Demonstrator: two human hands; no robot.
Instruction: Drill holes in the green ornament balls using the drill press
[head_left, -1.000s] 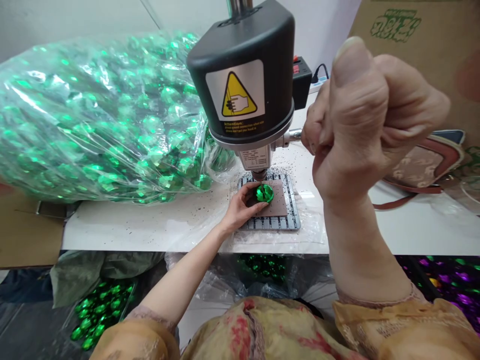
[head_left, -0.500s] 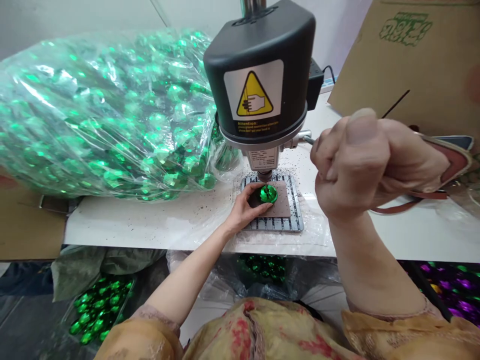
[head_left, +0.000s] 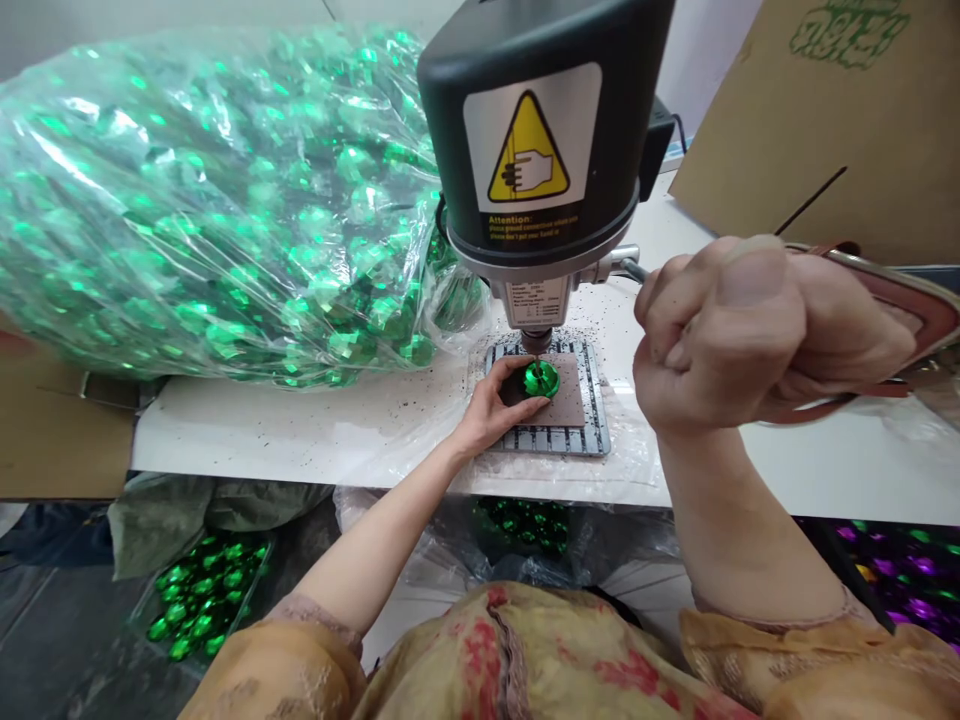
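A shiny green faceted ball (head_left: 541, 379) sits on a brown board (head_left: 568, 400) under the bench drill press (head_left: 547, 140). The thumb and fingers of my left hand (head_left: 491, 405) grip it from the left side. Right above the ball is the drill's chuck (head_left: 536, 341), with the thin bit reaching down to it. My right hand (head_left: 720, 330) is closed in a fist around the drill press's feed lever (head_left: 632, 268); most of the lever is hidden in the hand. Beneath the board lies the slotted grey metal base (head_left: 596, 437).
A large clear bag (head_left: 225, 210) of green balls fills the table's left. An open bin (head_left: 202, 600) of green balls stands below left, and purple ones (head_left: 907, 580) lie below right. A cardboard box (head_left: 832, 140) stands at the back right. Dark shavings litter the white tabletop (head_left: 300, 430).
The view has shifted slightly, so the drill head looks nearer and a little to the right. Both hands keep their hold on the ball and the lever.
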